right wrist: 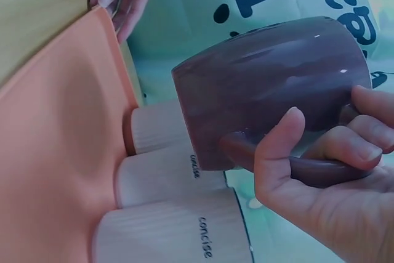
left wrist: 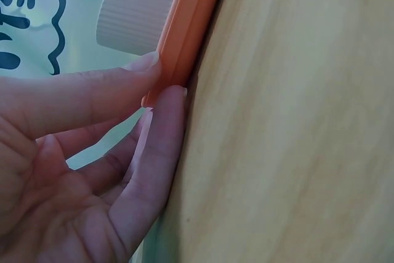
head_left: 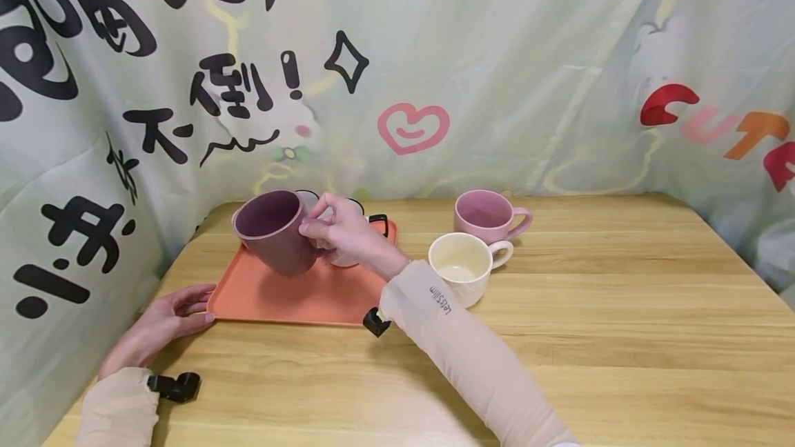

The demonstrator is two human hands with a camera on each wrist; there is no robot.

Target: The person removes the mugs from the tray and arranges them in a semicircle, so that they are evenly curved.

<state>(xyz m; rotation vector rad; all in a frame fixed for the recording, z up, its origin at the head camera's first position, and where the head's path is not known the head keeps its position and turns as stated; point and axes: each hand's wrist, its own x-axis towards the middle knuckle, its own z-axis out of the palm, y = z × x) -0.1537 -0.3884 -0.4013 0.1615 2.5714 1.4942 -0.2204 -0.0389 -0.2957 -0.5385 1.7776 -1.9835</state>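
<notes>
A dark purple mug (head_left: 276, 236) is tilted above the orange tray (head_left: 298, 302). My right hand (head_left: 348, 230) grips its handle, the fingers curled round it in the right wrist view. Behind the purple mug, three pale ribbed mugs (right wrist: 172, 183) stand in a row on the tray; two carry the word "concise". In the head view they are mostly hidden by the purple mug and my right hand. My left hand (head_left: 170, 319) pinches the tray's near left corner between thumb and finger, seen close up in the left wrist view.
A cream mug (head_left: 462, 267) stands on the wooden table (head_left: 621, 309) right of the tray, partly behind my right forearm. Just behind it is a pink mug (head_left: 484, 216), handle to the right. A printed curtain (head_left: 497, 74) hangs along the table's back and sides.
</notes>
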